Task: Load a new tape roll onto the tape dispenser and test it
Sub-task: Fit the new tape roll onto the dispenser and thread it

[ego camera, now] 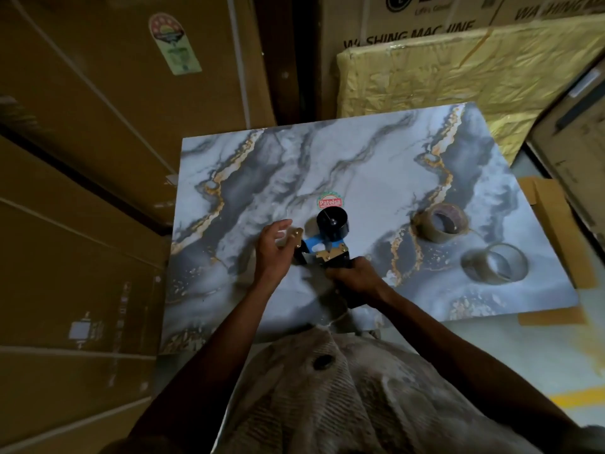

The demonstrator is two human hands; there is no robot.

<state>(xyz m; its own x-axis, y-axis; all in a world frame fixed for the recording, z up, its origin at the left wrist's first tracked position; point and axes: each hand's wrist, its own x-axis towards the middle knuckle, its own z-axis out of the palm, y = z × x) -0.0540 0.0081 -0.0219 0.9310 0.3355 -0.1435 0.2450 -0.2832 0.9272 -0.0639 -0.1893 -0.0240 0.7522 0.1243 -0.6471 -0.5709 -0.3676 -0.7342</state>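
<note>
Stacked brown cardboard cartons (98, 132) wall in a grey-and-white marble-patterned slab with gold veins (360, 165), and one yellow crinkled plastic-wrapped package (458, 77) leans at its 1 o'clock edge. One blue-and-black handheld tape dispenser with brass-coloured plates and a bare black spool (327, 244) sits at the slab's centre, just below a small red-and-green sticker (330, 201); the right hand (355, 276) is wrapped round its handle at 5 o'clock, while the left hand (273, 250), fingers loosely spread, touches its brass flap at 9 o'clock. Two brown tape rolls lie well apart from it at 3 o'clock, a fuller brown tape roll (440, 224) and, near it at 4 o'clock, a thinner, near-spent tape ring (496, 263), with nothing between them and the dispenser.
</note>
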